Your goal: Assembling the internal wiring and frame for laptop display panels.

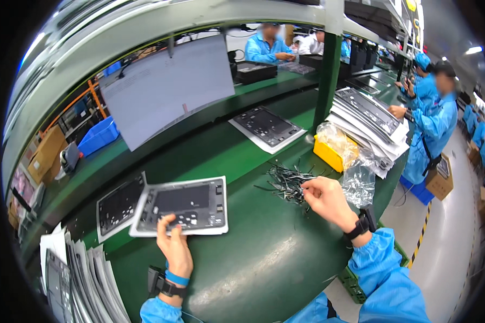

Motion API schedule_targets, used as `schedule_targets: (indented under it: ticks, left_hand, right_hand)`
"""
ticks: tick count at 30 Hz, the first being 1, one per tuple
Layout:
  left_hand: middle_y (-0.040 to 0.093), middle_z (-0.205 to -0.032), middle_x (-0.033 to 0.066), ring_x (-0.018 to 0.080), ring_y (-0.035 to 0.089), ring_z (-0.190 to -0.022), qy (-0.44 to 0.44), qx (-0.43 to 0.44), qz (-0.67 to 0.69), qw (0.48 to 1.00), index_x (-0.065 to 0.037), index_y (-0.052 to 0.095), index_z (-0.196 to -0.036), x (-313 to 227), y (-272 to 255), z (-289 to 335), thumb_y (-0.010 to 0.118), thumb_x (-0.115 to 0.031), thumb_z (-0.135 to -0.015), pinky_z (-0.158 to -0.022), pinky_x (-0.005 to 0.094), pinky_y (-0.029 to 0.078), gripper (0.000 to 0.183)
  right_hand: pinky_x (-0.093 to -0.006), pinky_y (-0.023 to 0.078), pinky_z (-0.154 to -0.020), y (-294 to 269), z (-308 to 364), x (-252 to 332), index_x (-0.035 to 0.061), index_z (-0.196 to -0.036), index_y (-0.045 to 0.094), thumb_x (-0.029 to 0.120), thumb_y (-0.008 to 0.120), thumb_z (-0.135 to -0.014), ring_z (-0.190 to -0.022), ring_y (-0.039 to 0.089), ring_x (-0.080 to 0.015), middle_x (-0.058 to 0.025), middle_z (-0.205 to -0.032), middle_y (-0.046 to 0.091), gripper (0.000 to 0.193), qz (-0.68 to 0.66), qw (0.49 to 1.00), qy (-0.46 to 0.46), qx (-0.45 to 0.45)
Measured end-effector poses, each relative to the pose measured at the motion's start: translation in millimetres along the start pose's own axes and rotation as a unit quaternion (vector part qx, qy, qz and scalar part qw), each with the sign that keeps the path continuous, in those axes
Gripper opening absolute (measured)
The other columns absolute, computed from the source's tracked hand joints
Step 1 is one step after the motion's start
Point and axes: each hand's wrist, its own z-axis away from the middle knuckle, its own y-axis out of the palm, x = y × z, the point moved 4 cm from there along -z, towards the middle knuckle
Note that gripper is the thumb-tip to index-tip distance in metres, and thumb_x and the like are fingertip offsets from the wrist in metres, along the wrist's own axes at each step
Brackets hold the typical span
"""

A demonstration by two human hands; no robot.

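Observation:
My left hand (pixel 175 254) grips the lower edge of a flat, tablet-sized black panel (pixel 191 199) on a white backing sheet, fingertips on its face. White patches and small cut-outs mark the panel. It overlaps a second, similar panel (pixel 116 207) lying to its left. At the right edge of a loose pile of thin black strips (pixel 285 182), my right hand (pixel 328 199) is closed, thumb and fingertips pressed together. What sits between those fingertips is too small to make out. Another such panel (pixel 267 126) lies on its white sheet farther back.
A yellow bin (pixel 328 153) with clear plastic film (pixel 359 180) stands right of the strips, before a green post (pixel 327 81). Stacked panels and sheets rise at far right (pixel 369 121) and near left (pixel 89 280). A large screen (pixel 167 89) hangs behind. Co-workers in blue stand at right (pixel 434 118).

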Motion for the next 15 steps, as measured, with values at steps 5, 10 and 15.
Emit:
schedule_targets:
  ticks: [5,10,15]
  left_hand:
    - [0.061,-0.101,0.0004,0.0048,0.052,-0.078,-0.023,-0.046,-0.074,0.996,-0.003,0.062,-0.119,-26,-16,101,0.059,0.011,-0.093,-0.068,0.0222,0.044,0.030]
    - [0.070,-0.105,0.0162,0.0208,0.070,-0.094,-0.163,-0.039,0.031,0.985,0.004,0.060,-0.121,-54,-9,190,0.056,0.011,-0.094,-0.085,0.0354,0.057,0.028]
    - [0.047,-0.150,0.0250,0.0361,0.058,-0.131,-0.211,0.064,0.142,0.965,0.008,0.026,-0.158,-80,-1,250,0.055,0.006,-0.083,-0.113,0.0526,0.047,0.081]
  right_hand:
    - [-0.0427,0.056,-0.069,22,-14,-14,0.0045,-0.093,0.079,0.013,0.074,-0.081,-0.073,0.070,-0.0308,-0.0126,-0.079,0.070,0.016,0.049,0.997,-0.008,0.064]
    - [-0.0388,0.056,-0.067,15,-13,-30,0.0017,-0.086,0.079,0.010,0.073,-0.080,-0.070,0.070,-0.0297,-0.0162,-0.079,0.069,0.011,0.048,0.998,0.027,0.040]
    - [-0.0346,0.054,-0.063,9,-21,-25,-0.0018,-0.095,0.073,0.005,0.068,-0.089,-0.066,0.069,-0.0228,-0.0164,-0.078,0.072,0.010,0.022,0.999,0.036,0.024]
